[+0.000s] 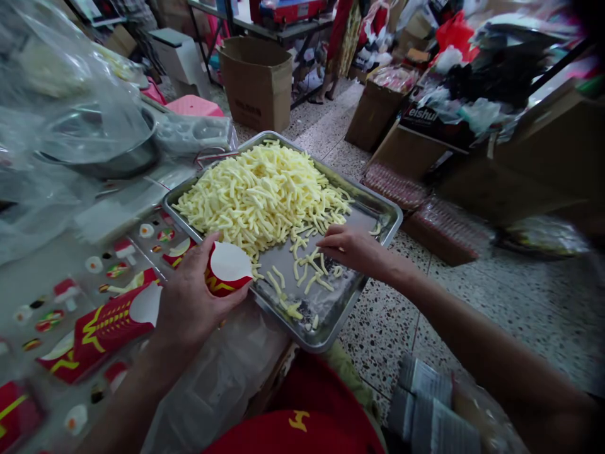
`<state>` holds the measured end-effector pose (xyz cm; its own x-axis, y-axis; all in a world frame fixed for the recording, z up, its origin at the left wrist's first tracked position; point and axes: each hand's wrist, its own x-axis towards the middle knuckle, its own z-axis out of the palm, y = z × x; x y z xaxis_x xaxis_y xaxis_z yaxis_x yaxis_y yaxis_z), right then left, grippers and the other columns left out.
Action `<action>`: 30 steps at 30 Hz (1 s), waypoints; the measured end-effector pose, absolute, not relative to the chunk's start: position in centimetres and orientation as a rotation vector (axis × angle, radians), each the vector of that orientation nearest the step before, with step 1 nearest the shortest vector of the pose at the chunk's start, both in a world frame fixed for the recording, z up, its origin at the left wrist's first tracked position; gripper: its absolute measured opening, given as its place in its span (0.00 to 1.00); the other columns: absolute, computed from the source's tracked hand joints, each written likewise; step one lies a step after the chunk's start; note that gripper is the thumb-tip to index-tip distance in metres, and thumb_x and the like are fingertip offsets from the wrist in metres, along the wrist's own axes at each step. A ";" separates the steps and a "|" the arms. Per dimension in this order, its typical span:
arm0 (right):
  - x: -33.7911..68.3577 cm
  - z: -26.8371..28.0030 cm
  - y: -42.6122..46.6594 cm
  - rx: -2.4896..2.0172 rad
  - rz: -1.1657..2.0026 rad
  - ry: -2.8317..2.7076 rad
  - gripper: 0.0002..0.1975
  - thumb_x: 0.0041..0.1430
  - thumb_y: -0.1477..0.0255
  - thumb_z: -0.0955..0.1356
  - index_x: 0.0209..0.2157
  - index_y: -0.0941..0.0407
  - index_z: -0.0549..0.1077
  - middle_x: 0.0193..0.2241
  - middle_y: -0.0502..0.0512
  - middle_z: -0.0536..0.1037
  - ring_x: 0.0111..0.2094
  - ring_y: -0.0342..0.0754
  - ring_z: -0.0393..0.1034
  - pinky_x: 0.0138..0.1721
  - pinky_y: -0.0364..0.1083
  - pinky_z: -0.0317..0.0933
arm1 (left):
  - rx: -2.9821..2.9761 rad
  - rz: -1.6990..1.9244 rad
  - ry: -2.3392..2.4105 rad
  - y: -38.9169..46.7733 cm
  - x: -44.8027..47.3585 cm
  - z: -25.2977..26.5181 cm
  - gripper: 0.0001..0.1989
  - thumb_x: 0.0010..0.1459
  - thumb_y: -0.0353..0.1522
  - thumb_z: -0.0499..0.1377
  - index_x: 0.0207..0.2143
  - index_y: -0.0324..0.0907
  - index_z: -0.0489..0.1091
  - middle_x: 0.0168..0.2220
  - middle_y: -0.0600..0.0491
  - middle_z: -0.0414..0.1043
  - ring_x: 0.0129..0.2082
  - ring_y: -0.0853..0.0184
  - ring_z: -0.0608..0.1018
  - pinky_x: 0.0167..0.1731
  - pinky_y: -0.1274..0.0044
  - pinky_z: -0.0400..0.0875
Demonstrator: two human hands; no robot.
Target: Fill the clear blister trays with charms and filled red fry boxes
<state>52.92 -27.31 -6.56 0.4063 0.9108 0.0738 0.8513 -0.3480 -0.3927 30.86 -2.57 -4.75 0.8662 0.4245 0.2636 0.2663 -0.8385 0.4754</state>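
Observation:
My left hand [189,296] is closed around a red fry carton [222,289] with a white inside and a yellow mark, at the near left rim of a metal tray [326,343]. A heap of pale yellow, fry-shaped pieces [265,189] fills the tray's far left part. Over the loose pieces on the right side is my right hand [350,247], fingers pinched together; what lies between them is hidden. More red cartons [111,325], some with yellow pieces in them, lie flat on the table to the left.
Clear plastic bags and a metal bowl [137,154] stand at the left, by a pink stool [195,106]. An open cardboard box [258,82] stands behind the tray. More boxes [378,113] and bagged goods crowd the right. Grey bundled stacks [425,397] are at lower right.

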 end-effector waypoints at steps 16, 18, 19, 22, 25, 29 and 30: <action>52.2 -9.7 -24.0 -2.511 0.365 -1.194 0.03 0.49 0.75 0.72 0.29 0.55 0.80 0.26 0.50 0.77 0.28 0.43 0.68 0.30 0.44 0.55 | 2.620 0.373 0.306 -3.0 30.7 -6.4 0.44 0.51 0.39 0.68 0.67 0.49 0.55 0.57 0.47 0.70 0.54 0.52 0.75 0.56 0.63 0.70; 52.6 -9.4 -24.5 -2.359 0.428 -1.157 0.04 0.51 0.76 0.71 0.30 0.55 0.80 0.26 0.49 0.78 0.27 0.42 0.68 0.30 0.43 0.57 | 2.622 0.356 0.305 -3.0 30.3 -6.5 0.43 0.52 0.39 0.68 0.68 0.49 0.54 0.57 0.47 0.70 0.53 0.53 0.76 0.55 0.63 0.71; 52.7 -9.1 -24.7 -2.276 0.424 -1.193 0.04 0.51 0.76 0.71 0.30 0.55 0.80 0.27 0.49 0.79 0.28 0.42 0.69 0.32 0.43 0.59 | 2.620 0.352 0.305 -3.0 30.1 -6.6 0.43 0.52 0.39 0.67 0.68 0.49 0.53 0.57 0.47 0.70 0.54 0.53 0.76 0.54 0.63 0.71; 52.6 -7.6 -24.7 -2.057 0.379 -1.543 0.04 0.54 0.76 0.72 0.30 0.53 0.80 0.35 0.50 0.81 0.37 0.45 0.69 0.40 0.45 0.61 | 2.617 0.370 0.281 -3.0 29.4 -6.9 0.44 0.53 0.39 0.67 0.68 0.49 0.52 0.58 0.47 0.69 0.55 0.52 0.75 0.55 0.63 0.70; 52.2 -6.3 -23.8 -1.978 0.426 -1.974 0.04 0.56 0.75 0.72 0.29 0.53 0.79 0.40 0.51 0.81 0.41 0.47 0.67 0.43 0.46 0.59 | 2.643 0.384 0.256 -3.2 28.9 -6.9 0.44 0.52 0.38 0.68 0.68 0.48 0.52 0.58 0.46 0.69 0.55 0.53 0.75 0.55 0.64 0.70; 50.9 -6.4 -22.4 -2.111 0.434 -2.194 0.04 0.55 0.78 0.72 0.28 0.55 0.77 0.39 0.55 0.80 0.38 0.47 0.66 0.40 0.46 0.57 | 2.704 0.363 0.255 -4.2 29.6 -5.8 0.43 0.52 0.39 0.69 0.67 0.46 0.54 0.57 0.45 0.71 0.53 0.53 0.76 0.53 0.65 0.72; 50.5 -6.8 -22.1 -2.165 0.418 -2.164 0.05 0.55 0.79 0.71 0.28 0.56 0.76 0.37 0.55 0.79 0.36 0.46 0.66 0.38 0.45 0.56 | 2.730 0.351 0.259 -4.5 30.1 -5.5 0.42 0.52 0.39 0.68 0.66 0.45 0.55 0.56 0.45 0.71 0.53 0.53 0.76 0.52 0.65 0.72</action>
<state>50.53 -22.07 -6.82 -0.0169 0.9881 -0.1529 0.9740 -0.0183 -0.2258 30.07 -4.49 -5.48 0.9521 0.2251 0.2072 0.1317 -0.9129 0.3864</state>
